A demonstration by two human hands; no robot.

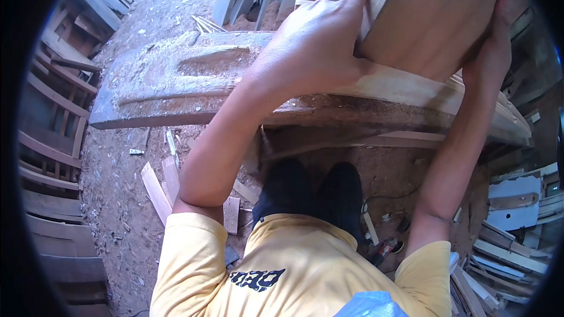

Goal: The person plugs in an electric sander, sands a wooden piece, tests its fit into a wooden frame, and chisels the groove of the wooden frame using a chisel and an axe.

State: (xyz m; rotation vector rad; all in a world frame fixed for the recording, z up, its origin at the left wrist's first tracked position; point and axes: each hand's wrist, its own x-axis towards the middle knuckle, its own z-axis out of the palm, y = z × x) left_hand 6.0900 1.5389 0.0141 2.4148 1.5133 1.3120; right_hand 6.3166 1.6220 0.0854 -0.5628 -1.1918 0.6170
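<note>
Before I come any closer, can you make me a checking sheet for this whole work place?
Surface: wooden bench, with sawdust on top.
Job's things: wooden block, held in both hands; whether it touches the bench is unclear.
Clutter: wood scraps lie on the ground.
Left hand: grips the block's left side.
Right hand: grips its right side.
Cables: none I can make out for certain.
Surroundings: wooden frames at far left, piled boards at lower right.

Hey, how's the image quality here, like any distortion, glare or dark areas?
In the head view: fisheye curvature with black corners; glare on the back of the left hand; the right hand dimmer; shadow beneath the bench, around the dark trousers.
</note>
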